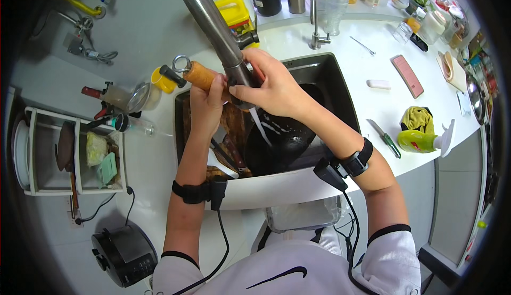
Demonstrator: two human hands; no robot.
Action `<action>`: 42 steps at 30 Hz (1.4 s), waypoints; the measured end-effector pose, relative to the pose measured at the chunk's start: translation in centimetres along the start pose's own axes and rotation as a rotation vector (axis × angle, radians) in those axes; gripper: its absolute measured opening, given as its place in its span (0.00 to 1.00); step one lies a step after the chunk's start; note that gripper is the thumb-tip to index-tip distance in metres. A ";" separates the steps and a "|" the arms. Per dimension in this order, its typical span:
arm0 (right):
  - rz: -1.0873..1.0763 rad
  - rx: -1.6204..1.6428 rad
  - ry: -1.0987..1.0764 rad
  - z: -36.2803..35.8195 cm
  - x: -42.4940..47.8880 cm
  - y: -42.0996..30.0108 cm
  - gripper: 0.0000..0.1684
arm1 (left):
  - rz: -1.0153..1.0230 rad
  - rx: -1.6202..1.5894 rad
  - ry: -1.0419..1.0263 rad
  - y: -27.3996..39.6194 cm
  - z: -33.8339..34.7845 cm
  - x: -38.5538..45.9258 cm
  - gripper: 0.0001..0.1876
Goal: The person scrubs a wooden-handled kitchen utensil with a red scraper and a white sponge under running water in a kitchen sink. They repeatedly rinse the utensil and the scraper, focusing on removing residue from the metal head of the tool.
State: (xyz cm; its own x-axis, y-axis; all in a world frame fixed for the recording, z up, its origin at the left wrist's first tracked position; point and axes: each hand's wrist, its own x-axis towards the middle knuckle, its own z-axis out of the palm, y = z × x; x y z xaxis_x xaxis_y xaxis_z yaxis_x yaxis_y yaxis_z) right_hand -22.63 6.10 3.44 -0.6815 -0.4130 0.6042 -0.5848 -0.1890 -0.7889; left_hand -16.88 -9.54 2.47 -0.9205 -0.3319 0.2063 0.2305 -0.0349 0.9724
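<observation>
My left hand [208, 103] is closed on a wooden handle [199, 75] with a metal ring at its end; the handle's far part is hidden behind the faucet head. My right hand [271, 83] grips the metal faucet [235, 69] at its spout, and something red shows beside the fingers. Water runs from the spout onto a dark wok or pan [279, 143] in the black sink [343, 95]. Wooden boards [236, 121], a knife with a brown handle [235, 153] and a white-edged utensil [219, 163] lie at the sink's left side.
On the right counter are a green-handled knife [385, 139], a green pump bottle [417, 141], a yellow-green cloth [418, 119] and a pink phone [407, 75]. A small tap [315, 35] and glass vase [334, 11] stand behind the sink. Yellow cup [161, 81], clear bottle [139, 125] and rack [78, 155] are left.
</observation>
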 end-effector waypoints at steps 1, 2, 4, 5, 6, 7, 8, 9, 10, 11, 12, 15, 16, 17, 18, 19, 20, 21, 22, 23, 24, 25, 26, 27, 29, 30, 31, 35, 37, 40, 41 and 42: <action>0.001 -0.003 0.000 0.1 0.0 -0.1 0.21 | -0.004 0.006 -0.006 0.0 -0.1 0.0 0.08; -0.007 -0.022 0.001 0.2 0.0 -0.1 0.21 | -0.009 0.012 -0.012 0.0 -0.2 0.1 0.09; -0.021 -0.062 0.003 0.4 0.0 -0.2 0.22 | -0.009 0.029 -0.014 -0.2 -0.5 0.2 0.09; -0.024 -0.050 0.019 0.6 -0.1 -0.3 0.22 | -0.005 0.042 -0.011 -0.5 -0.7 0.4 0.09; -0.027 -0.038 0.035 0.9 -0.2 -0.4 0.23 | -0.001 0.055 -0.008 -0.7 -1.0 0.4 0.10; -0.030 -0.025 0.050 1.1 -0.2 -0.5 0.23 | 0.005 0.061 -0.008 -0.9 -1.2 0.5 0.10; -0.041 -0.018 0.041 1.3 -0.2 -0.6 0.24 | 0.012 0.069 -0.008 -1.0 -1.5 0.6 0.10; -0.050 -0.017 0.034 1.4 -0.2 -0.5 0.24 | 0.019 0.073 -0.012 -1.2 -1.6 0.7 0.10; -0.060 -0.015 0.026 1.5 -0.2 -0.5 0.25 | 0.029 0.046 0.001 -1.2 -1.3 0.8 0.11; -0.062 -0.009 0.018 1.5 -0.2 -0.5 0.25 | 0.039 0.020 0.016 -1.3 -0.9 0.8 0.11; -0.064 0.000 0.008 1.6 -0.1 -0.6 0.25 | 0.050 -0.004 0.033 -1.2 -0.8 0.8 0.12; -0.041 0.025 -0.021 1.6 0.2 -1.3 0.26 | -0.044 -0.027 -0.121 -1.2 -2.3 1.1 0.14; -0.028 0.034 -0.031 1.6 0.3 -1.5 0.27 | -0.054 -0.018 -0.099 -1.1 -2.3 1.2 0.13; -0.024 0.030 -0.050 1.7 0.4 -1.4 0.28 | -0.063 -0.008 -0.078 -1.0 -2.0 1.2 0.13; -0.021 0.022 -0.068 1.6 0.4 -1.2 0.29 | -0.072 -0.001 -0.059 -0.9 -1.8 1.3 0.14; -0.018 0.015 -0.086 1.5 0.5 -1.1 0.29 | -0.089 -0.013 -0.071 -0.8 -1.8 1.4 0.12; -0.010 0.011 -0.089 1.4 0.6 -1.1 0.30 | -0.105 -0.025 -0.084 -0.8 -1.8 1.5 0.13; -0.003 0.008 -0.093 1.4 0.6 -1.3 0.30 | -0.122 -0.036 -0.095 -0.7 -1.9 1.5 0.14; 0.004 0.005 -0.098 1.5 0.6 -1.4 0.30 | -0.113 -0.042 -0.108 -0.9 -2.1 1.7 0.14; 0.004 0.007 -0.092 1.5 0.6 -1.5 0.30 | -0.104 -0.049 -0.121 -1.3 -2.3 1.8 0.13; 0.003 0.011 -0.086 1.6 0.6 -1.6 0.30 | -0.094 -0.054 -0.133 -1.5 -2.6 1.9 0.13; 0.002 0.015 -0.080 1.7 0.7 -1.6 0.30 | -0.116 -0.042 -0.122 -1.7 -2.8 1.9 0.13; -0.006 0.015 -0.081 1.7 0.7 -1.6 0.30 | -0.138 -0.031 -0.110 -1.7 -2.9 1.9 0.12; -0.011 0.011 -0.081 1.6 0.7 -1.5 0.31 | -0.162 -0.024 -0.103 -1.7 -2.8 1.9 0.12; -0.032 -0.021 -0.079 1.2 0.6 -1.2 0.31 | -0.134 -0.039 -0.083 -1.5 -2.1 1.6 0.11; -0.049 -0.046 -0.078 1.1 0.6 -1.1 0.31 | -0.119 -0.044 -0.071 -1.2 -1.8 1.4 0.12; -0.066 -0.071 -0.077 1.0 0.6 -1.0 0.31 | -0.115 -0.050 -0.067 -1.2 -2.0 1.3 0.11; -0.011 -0.140 -0.108 0.3 0.6 -1.1 0.31 | -0.106 -0.074 -0.048 -1.4 -1.9 0.8 0.10; 0.018 -0.145 -0.122 0.0 0.6 -1.0 0.33 | -0.090 -0.080 -0.048 -1.1 -1.7 0.4 0.10; 0.019 -0.172 -0.134 -0.7 0.7 -1.0 0.33 | -0.064 -0.065 -0.077 -0.6 -1.5 -0.3 0.10; 0.020 -0.183 -0.144 -1.0 0.7 -1.2 0.33 | -0.065 -0.045 -0.092 -0.5 -1.5 -0.4 0.10; 0.098 -0.175 -0.175 -1.2 0.8 -1.7 0.33 | -0.066 -0.023 -0.103 -0.3 -1.7 -0.5 0.10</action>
State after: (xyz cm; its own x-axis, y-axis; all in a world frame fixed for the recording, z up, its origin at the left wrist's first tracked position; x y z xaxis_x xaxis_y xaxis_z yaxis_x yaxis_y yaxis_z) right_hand -22.65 7.17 5.40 -0.6610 -0.5720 0.4856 -0.5977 0.0101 -0.8017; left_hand -15.94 -10.92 1.88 -0.9611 -0.2294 0.1536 0.1749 -0.0756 0.9817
